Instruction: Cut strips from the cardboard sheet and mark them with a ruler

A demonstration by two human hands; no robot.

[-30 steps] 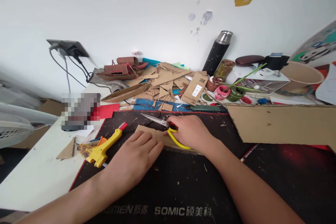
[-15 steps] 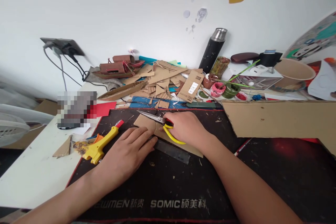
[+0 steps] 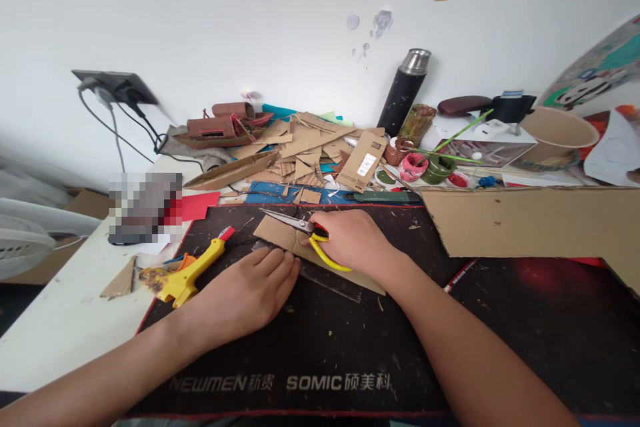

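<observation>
Your left hand (image 3: 255, 285), 11 o'clock: fingers bent, together, on the clear ruler (image 3: 333, 285); can't tell how open the palm is. Cardboard strip (image 3: 276, 232), 12 o'clock: flat, brown, creased, just beyond the ruler. Your right hand (image 3: 353, 240) is closed round yellow-handled scissors (image 3: 327, 257), blades together, tips toward 11. Farther, 1 o'clock: pink jar (image 3: 413, 169), green jar (image 3: 439, 171), brown jar (image 3: 398, 152), all with paint. Beige tub (image 3: 557, 132), 2 o'clock; contents unclear.
</observation>
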